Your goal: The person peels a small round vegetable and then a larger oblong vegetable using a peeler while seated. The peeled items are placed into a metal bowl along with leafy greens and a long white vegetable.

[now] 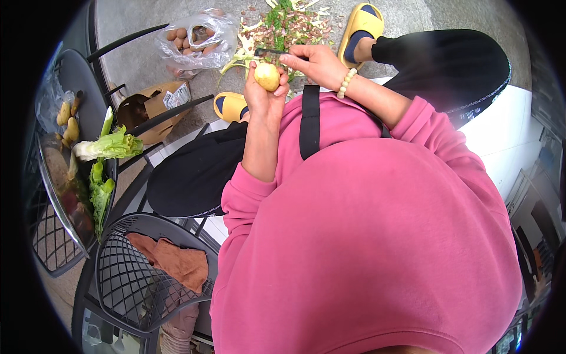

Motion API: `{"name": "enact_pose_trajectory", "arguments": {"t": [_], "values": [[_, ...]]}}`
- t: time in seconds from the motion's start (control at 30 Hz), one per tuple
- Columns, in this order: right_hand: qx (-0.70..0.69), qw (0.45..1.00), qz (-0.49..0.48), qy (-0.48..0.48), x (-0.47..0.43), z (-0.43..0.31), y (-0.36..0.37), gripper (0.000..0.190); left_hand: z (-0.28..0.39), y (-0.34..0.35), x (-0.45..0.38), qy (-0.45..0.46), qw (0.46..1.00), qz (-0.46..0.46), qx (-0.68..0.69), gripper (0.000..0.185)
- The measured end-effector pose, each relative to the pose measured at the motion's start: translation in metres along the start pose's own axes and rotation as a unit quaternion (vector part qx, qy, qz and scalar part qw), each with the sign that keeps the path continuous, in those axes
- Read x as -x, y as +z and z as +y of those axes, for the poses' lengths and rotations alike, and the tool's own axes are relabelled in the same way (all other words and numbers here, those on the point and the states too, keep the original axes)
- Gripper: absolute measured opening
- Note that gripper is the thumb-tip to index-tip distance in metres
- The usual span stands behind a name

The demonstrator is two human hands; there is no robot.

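My left hand holds a peeled, pale yellow potato in its fingers, above my lap. Just beyond it and to the right, my right hand grips a dark-handled peeler or knife; which of the two I cannot tell. The tool's front end lies slightly above the potato in the picture, and whether they touch is unclear. Under and beyond my hands, a heap of peelings with pale strips, reddish-brown bits and green leaves spreads over the grey floor.
A clear plastic bag of round brown potatoes or eggs stands beyond my left knee, near an open cardboard box. On a dark chair at left lie a lettuce stem, green stalks and ginger-like roots. Another chair bears a brown cloth.
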State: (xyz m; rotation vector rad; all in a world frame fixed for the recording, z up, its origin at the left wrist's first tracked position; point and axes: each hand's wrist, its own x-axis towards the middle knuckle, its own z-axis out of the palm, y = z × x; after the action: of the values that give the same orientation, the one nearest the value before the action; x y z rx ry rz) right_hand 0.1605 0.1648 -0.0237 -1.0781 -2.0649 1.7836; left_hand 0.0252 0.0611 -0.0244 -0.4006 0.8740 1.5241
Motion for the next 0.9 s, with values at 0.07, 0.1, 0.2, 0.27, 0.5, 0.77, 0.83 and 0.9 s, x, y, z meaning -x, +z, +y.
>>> {"name": "enact_pose_trajectory", "arguments": {"t": [0.07, 0.1, 0.2, 0.27, 0.5, 0.77, 0.83, 0.9], "values": [[0.018, 0.997, -0.022, -0.067, 0.004, -0.006, 0.001, 0.038, -0.002, 0.001, -0.002, 0.021, 1.000, 0.003, -0.008, 0.040], [0.028, 0.994, -0.032, -0.101, 0.005, -0.008, 0.000, 0.037, -0.001, -0.004, -0.003, 0.024, 0.999, -0.026, -0.027, 0.041], [0.057, 0.997, 0.001, -0.049, -0.003, 0.009, 0.001, 0.040, 0.003, -0.003, 0.002, 0.047, 0.993, -0.055, -0.098, 0.043], [0.012, 0.999, 0.008, 0.047, -0.011, 0.023, -0.001, 0.042, 0.004, -0.005, -0.001, 0.036, 0.996, -0.061, -0.059, 0.043], [0.010, 0.998, -0.034, -0.045, 0.008, -0.016, -0.004, 0.038, -0.004, 0.009, 0.000, 0.064, 0.995, 0.062, -0.051, 0.070], [0.134, 0.983, 0.012, -0.127, 0.009, -0.012, 0.003, 0.034, -0.007, 0.008, 0.004, 0.136, 0.966, 0.061, -0.213, 0.053], [0.110, 0.992, 0.019, -0.060, 0.003, -0.009, 0.000, 0.036, -0.005, 0.012, 0.005, 0.130, 0.958, 0.078, -0.245, 0.049], [0.083, 0.996, 0.017, 0.017, -0.003, -0.002, 0.000, 0.038, -0.002, 0.019, 0.007, 0.125, 0.960, 0.096, -0.232, 0.043]]}}
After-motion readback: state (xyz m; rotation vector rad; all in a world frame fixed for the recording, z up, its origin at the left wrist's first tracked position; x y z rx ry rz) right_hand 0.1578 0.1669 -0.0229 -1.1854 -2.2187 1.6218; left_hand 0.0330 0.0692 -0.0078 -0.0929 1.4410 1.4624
